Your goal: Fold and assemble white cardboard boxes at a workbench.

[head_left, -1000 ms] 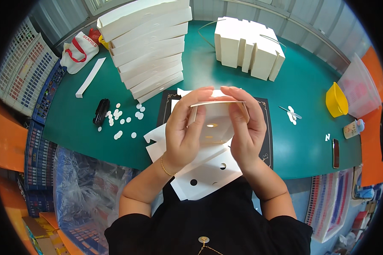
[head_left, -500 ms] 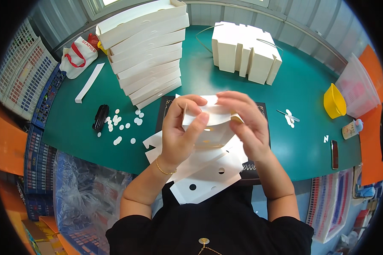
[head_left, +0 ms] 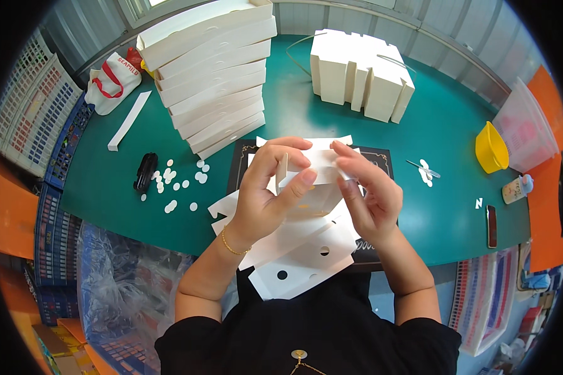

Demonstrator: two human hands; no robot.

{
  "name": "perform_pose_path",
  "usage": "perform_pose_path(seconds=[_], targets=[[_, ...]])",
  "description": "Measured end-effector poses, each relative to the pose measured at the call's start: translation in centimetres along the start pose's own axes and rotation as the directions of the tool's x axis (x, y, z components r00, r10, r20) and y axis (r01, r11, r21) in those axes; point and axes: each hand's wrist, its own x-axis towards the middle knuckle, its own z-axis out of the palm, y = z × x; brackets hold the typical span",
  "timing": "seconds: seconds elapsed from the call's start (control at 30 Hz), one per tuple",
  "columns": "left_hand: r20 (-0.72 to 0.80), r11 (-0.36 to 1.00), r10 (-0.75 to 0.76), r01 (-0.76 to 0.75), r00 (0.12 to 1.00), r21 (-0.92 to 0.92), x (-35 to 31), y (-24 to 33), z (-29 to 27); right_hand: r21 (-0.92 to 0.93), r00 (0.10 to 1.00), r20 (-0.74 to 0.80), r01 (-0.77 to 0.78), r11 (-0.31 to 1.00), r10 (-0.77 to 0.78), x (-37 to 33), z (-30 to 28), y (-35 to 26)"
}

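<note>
Left hand (head_left: 263, 199) pinches a white box (head_left: 319, 199) — right hand (head_left: 374, 201) seemingly holds its other side, grip narrow.

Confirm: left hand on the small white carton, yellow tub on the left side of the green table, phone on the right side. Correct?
Not quite: the yellow tub is on the right side of the green table, as the head view shows. Left hand on the small white carton and phone on the right side both stand.
</note>
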Motion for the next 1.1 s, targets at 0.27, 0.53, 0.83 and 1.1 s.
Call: perform_pose_path(seconds=[0.27,0.53,0.83,1.1], targets=[[0.098,0.986,0.001,0.015,0.995,-0.166,0.1,-0.7,-0.6,0.015,0.986,0.167,-0.021,1.0,0.018,1.2,-1.6,0.3],[0.129,0.921,-0.003,0.053,0.992,-0.386,0.2,-1.5,-0.9,0.414,0.979,0.123,-0.198,0.888,0.161,1.0,0.5,1.0],[0.131,0.914,-0.03,0.08,0.991,-0.397,0.3,-1.1,-0.8,0.324,0.987,0.118,-0.142,0.935,0.109,1.2,1.0,0.8],[0.175,0.852,-0.022,0.11,0.984,-0.512,0.2,-2.3,-1.2,0.209,0.994,0.083,-0.093,0.973,0.077,0.8,1.1,0.7]])
